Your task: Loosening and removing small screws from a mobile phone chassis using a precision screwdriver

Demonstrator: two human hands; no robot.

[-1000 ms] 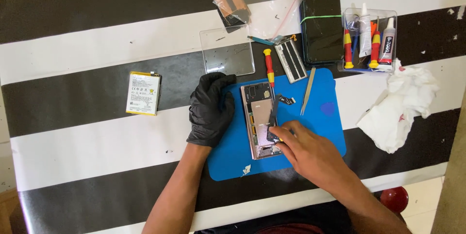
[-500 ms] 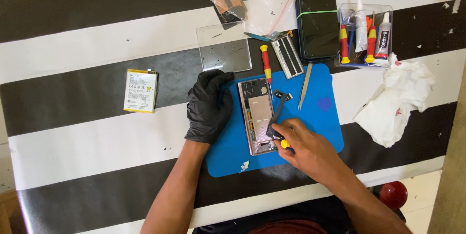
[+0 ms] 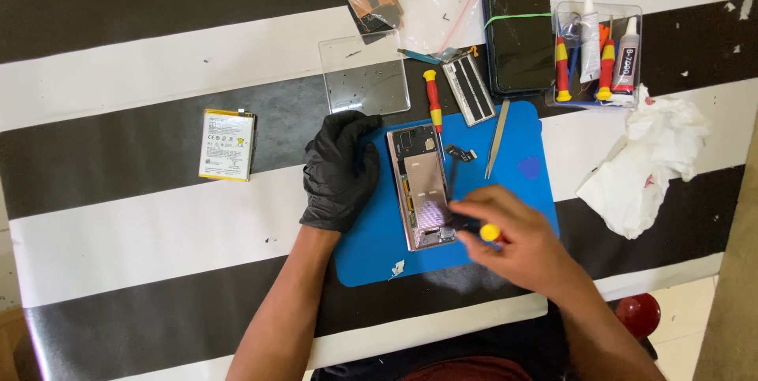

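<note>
**Opened phone on a blue mat, both hands at work**

We see an opened smartphone with a metallic frame and exposed inner boards (image 3: 422,187) lying flat on a smooth blue rectangular work mat (image 3: 525,152), which rests on a black-and-white striped surface (image 3: 118,223). The left hand (image 3: 339,169), in a matte black glove, lies spread and flat against the phone's left edge. The bare right hand (image 3: 517,239) is closed around a small screwdriver with a yellow cap (image 3: 483,231), its tip at the phone's lower right corner; the hand is blurred. On the mat, just beside the phone, lie a small dark flex part (image 3: 460,153) and slim metal tweezers (image 3: 497,138). A red-and-yellow screwdriver (image 3: 433,101) lies across the mat's top edge. Well apart, left, lies a flat white and yellow battery (image 3: 227,145); right, crumpled white tissue (image 3: 643,164). A clear plastic tray of tools and glue tubes (image 3: 632,14) stands behind.
</note>
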